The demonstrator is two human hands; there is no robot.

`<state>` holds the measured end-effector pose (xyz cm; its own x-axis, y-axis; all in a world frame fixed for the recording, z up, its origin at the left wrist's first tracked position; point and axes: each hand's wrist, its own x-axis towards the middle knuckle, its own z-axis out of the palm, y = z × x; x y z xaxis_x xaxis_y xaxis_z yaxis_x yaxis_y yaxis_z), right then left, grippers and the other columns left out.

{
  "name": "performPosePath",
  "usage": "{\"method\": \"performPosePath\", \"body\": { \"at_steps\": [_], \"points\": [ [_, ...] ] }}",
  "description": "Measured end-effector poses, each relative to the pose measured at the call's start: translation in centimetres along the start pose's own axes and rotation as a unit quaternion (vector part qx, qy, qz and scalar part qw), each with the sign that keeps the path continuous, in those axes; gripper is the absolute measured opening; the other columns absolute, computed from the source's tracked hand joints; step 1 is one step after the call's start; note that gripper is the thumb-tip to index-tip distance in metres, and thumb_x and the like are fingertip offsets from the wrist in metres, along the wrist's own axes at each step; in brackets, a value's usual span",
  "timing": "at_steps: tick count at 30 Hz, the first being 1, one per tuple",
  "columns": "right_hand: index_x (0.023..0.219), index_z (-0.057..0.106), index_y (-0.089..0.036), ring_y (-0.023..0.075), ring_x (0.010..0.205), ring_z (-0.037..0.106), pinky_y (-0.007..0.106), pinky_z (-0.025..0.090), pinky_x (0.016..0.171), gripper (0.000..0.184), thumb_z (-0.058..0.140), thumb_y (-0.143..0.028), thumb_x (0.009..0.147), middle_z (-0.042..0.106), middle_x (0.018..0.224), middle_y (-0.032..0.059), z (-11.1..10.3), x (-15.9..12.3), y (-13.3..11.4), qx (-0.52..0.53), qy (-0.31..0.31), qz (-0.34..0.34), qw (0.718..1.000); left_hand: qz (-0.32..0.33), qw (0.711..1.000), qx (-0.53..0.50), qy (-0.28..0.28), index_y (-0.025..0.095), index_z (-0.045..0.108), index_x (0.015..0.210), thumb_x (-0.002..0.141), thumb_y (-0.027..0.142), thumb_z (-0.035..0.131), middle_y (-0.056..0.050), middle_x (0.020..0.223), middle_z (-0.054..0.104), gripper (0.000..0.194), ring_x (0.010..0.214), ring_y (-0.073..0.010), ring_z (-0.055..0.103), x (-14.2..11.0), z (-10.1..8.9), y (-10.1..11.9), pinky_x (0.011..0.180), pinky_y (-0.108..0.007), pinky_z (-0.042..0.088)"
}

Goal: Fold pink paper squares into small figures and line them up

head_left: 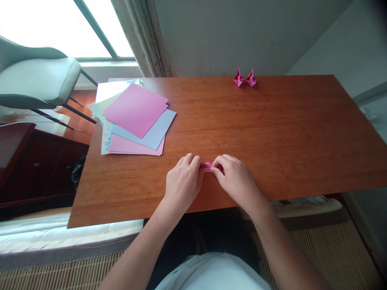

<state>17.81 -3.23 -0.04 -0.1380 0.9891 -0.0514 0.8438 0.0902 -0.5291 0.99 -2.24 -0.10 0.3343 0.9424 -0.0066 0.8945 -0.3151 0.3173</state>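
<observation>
A small piece of folded pink paper is pinched between my two hands, just above the table near its front edge. My left hand has its thumb and fingers closed on the paper's left side. On the right side, my right hand grips it between thumb and forefinger. The fingers cover most of the paper, so its full shape is hidden. Two pink origami figures with pointed tops stand side by side at the table's back edge.
Pink, blue and light-coloured paper sheets lie in an overlapping pile on the left of the wooden table. Beyond its left edge are a pale chair and a dark red cabinet. A wall and curtain rise behind.
</observation>
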Motion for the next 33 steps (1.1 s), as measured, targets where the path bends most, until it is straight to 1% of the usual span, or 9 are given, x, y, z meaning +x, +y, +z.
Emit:
{"method": "performPosePath", "body": {
  "at_steps": [5, 8, 12, 17, 22, 24, 26, 31, 33],
  "points": [
    [0.090, 0.062, -0.023, 0.0242, 0.085, 0.062, 0.036, 0.045, 0.074, 0.005, 0.064, -0.019, 0.092, 0.068, 0.087, 0.0051, 0.3, -0.6, -0.3, -0.010, 0.036, 0.012, 0.999, 0.006, 1.000, -0.026, 0.002, 0.025, 0.063, 0.097, 0.100, 0.034, 0.055, -0.002, 0.100, 0.068, 0.012, 0.096, -0.0199, 0.065, 0.0, 0.2, -0.4, 0.060, -0.027, 0.041],
    [0.087, 0.062, -0.023, 0.0246, 0.089, 0.062, 0.037, 0.046, 0.078, 0.006, 0.066, -0.022, 0.092, 0.066, 0.091, 0.0062, 0.4, -1.0, -0.4, 0.006, 0.034, 0.010, 0.999, 0.017, 0.999, -0.036, 0.016, 0.024, 0.064, 0.099, 0.100, 0.033, 0.055, -0.003, 0.100, 0.068, 0.013, 0.096, -0.0196, 0.065, -0.3, 0.5, -0.7, 0.065, -0.027, 0.044],
    [0.085, 0.060, -0.023, 0.0237, 0.091, 0.060, 0.037, 0.048, 0.083, 0.010, 0.065, -0.017, 0.091, 0.065, 0.093, 0.0054, 0.7, -1.4, -0.5, 0.036, 0.047, 0.016, 0.998, 0.038, 0.997, -0.058, 0.025, 0.024, 0.065, 0.102, 0.100, 0.033, 0.055, -0.003, 0.101, 0.068, 0.014, 0.097, -0.0189, 0.064, -0.6, 0.6, -1.1, 0.071, -0.027, 0.046],
    [0.085, 0.062, -0.023, 0.0245, 0.098, 0.060, 0.038, 0.048, 0.087, 0.011, 0.063, -0.013, 0.091, 0.065, 0.104, 0.0070, 1.1, -1.7, -0.5, 0.077, 0.067, 0.007, 0.995, 0.025, 0.996, -0.081, 0.014, 0.025, 0.066, 0.103, 0.097, 0.029, 0.059, -0.002, 0.102, 0.068, 0.009, 0.098, -0.0189, 0.064, -0.5, 0.4, -1.1, 0.072, -0.027, 0.046],
    [0.085, 0.063, -0.023, 0.0220, 0.090, 0.062, 0.036, 0.048, 0.082, 0.011, 0.065, -0.014, 0.090, 0.069, 0.092, 0.0032, 0.9, -1.7, -0.3, 0.155, 0.067, -0.012, 0.986, 0.017, 0.987, -0.161, 0.011, 0.024, 0.063, 0.095, 0.092, 0.024, 0.065, -0.001, 0.094, 0.070, 0.004, 0.087, -0.0182, 0.064, -0.4, 0.3, -1.6, 0.070, -0.027, 0.044],
    [0.087, 0.064, -0.023, 0.0195, 0.083, 0.062, 0.032, 0.048, 0.073, 0.006, 0.067, -0.019, 0.091, 0.069, 0.088, 0.0016, 0.8, -1.6, -0.4, 0.209, 0.074, 0.002, 0.975, 0.001, 0.972, -0.235, 0.007, 0.024, 0.061, 0.095, 0.090, 0.023, 0.067, 0.001, 0.088, 0.071, 0.008, 0.080, -0.0167, 0.065, -0.6, 0.2, -1.9, 0.067, -0.026, 0.044],
    [0.087, 0.065, -0.023, 0.0177, 0.080, 0.063, 0.030, 0.047, 0.067, 0.005, 0.068, -0.024, 0.091, 0.070, 0.091, 0.0017, 0.9, -1.6, -0.5, 0.266, 0.081, 0.018, 0.960, -0.022, 0.945, -0.327, -0.001, 0.023, 0.060, 0.096, 0.090, 0.025, 0.067, 0.001, 0.086, 0.071, 0.009, 0.075, -0.0149, 0.065, -0.7, 0.2, -2.0, 0.064, -0.025, 0.044],
    [0.091, 0.066, -0.024, 0.0178, 0.081, 0.066, 0.029, 0.051, 0.069, 0.011, 0.071, -0.033, 0.090, 0.069, 0.091, 0.0020, 1.4, -1.3, -0.8, 0.388, 0.120, 0.052, 0.912, -0.079, 0.846, -0.528, -0.002, 0.020, 0.059, 0.097, 0.090, 0.033, 0.070, -0.001, 0.087, 0.069, 0.018, 0.077, -0.0140, 0.065, -1.0, 0.2, -1.1, 0.064, -0.023, 0.048],
    [0.089, 0.067, -0.024, 0.0182, 0.083, 0.066, 0.030, 0.052, 0.072, 0.011, 0.071, -0.033, 0.090, 0.069, 0.091, 0.0023, 1.4, -1.2, -1.0, 0.397, 0.126, 0.039, 0.908, -0.098, 0.808, -0.581, 0.001, 0.020, 0.058, 0.096, 0.090, 0.035, 0.071, -0.001, 0.088, 0.067, 0.021, 0.078, -0.0133, 0.064, -1.0, 0.1, -0.6, 0.064, -0.021, 0.049]
  ]
}}
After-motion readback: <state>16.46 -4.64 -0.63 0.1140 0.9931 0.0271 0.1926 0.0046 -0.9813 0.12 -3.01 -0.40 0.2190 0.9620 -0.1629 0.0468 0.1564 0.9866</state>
